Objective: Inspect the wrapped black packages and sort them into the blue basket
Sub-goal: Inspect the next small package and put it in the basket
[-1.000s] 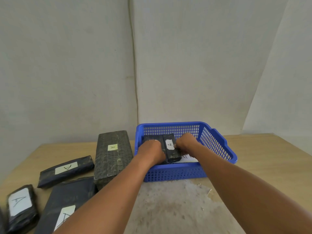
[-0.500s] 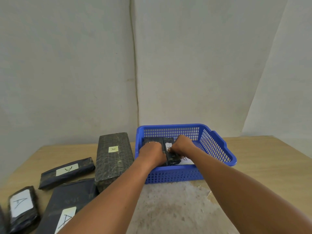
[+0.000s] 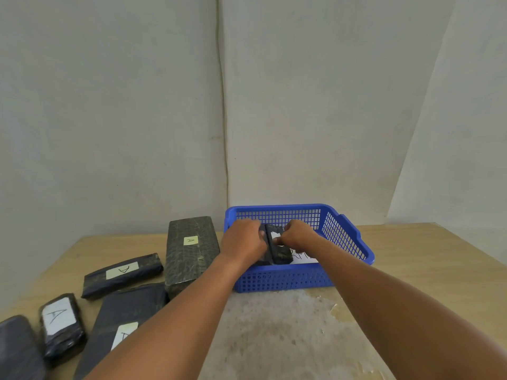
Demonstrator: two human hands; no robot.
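Both of my hands are inside the blue basket [image 3: 348,237] on the wooden table. My left hand [image 3: 242,241] curls over a black wrapped package that it mostly hides. My right hand [image 3: 295,234] grips a second black package [image 3: 279,252] with a white label, lying beside the first. A white paper with writing [image 3: 303,256] lies on the basket floor under them. Left of the basket, several more black packages lie on the table: a large block [image 3: 189,250] with a small "A" label, a slim one [image 3: 122,274], a small one [image 3: 61,322] and a flat one [image 3: 120,319].
Another dark package [image 3: 16,349] shows at the bottom left corner. A worn grey patch [image 3: 277,333] covers the table in front of the basket. White walls meet in a corner close behind the table. Bare wood extends to the right of the basket [image 3: 428,259].
My hands have shifted slightly deeper into the basket, staying on the two packages. My right hand has slid back along the labelled package.
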